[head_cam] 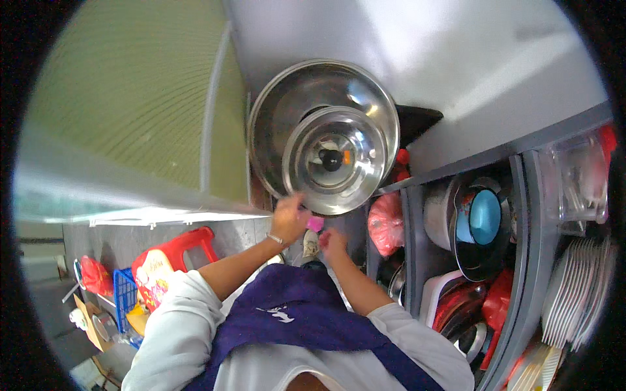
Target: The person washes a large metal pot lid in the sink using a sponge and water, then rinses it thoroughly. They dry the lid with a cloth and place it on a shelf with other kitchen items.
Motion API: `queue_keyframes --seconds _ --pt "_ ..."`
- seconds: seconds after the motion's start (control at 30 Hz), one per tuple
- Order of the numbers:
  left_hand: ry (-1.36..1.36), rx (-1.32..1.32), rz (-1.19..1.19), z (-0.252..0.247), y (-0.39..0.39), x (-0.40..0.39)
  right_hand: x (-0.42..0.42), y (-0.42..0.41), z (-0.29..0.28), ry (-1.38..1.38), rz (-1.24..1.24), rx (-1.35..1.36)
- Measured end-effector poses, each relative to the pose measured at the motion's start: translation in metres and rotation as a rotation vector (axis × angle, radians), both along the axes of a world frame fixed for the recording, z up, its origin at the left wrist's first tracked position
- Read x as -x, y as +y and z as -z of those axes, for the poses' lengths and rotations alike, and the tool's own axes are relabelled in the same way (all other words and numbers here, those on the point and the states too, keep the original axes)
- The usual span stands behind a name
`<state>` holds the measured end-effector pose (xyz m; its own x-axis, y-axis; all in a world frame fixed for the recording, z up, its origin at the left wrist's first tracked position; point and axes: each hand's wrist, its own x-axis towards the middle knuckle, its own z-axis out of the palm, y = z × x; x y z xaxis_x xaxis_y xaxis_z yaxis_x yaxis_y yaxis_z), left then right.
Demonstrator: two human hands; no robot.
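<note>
My left hand [289,221] is just below the left rim of a small steel bowl [367,190], which sits inside a large steel basin [274,117]. A bright pink item [315,224] is at its fingers; motion blur hides what it is. My right hand [333,245] is a little lower and to the right, its fingers curled, with a pinkish patch at the fingertips. Whether the patch is part of the same item cannot be told. The small bowl shows dark and orange spots at its middle.
To the right, a grey shelf unit [528,205] holds a red plastic bag [387,222], pots, a blue bowl [485,217] and a row of white plates [567,293]. On the left are a ribbed greenish panel [127,97], a red plastic stool [195,239] and a blue crate [124,293].
</note>
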<state>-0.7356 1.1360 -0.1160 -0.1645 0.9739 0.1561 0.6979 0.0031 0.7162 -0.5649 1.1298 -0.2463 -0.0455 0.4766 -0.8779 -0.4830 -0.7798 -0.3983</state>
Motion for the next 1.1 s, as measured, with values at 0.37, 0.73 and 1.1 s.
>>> queue_keyframes --seconds 0.37,0.73,1.1 --pt "-0.001 0.810 -0.511 -0.055 -0.313 0.121 0.067 -0.031 -0.049 0.250 -1.117 -0.096" --pt "-0.523 0.748 -1.283 0.032 -0.659 -0.020 0.230 -0.224 -0.040 -0.097 -1.856 -0.172" --pt "-0.725 0.386 -2.150 0.005 -0.906 -0.106 0.404 -0.545 -0.125 0.104 -2.341 -0.398"
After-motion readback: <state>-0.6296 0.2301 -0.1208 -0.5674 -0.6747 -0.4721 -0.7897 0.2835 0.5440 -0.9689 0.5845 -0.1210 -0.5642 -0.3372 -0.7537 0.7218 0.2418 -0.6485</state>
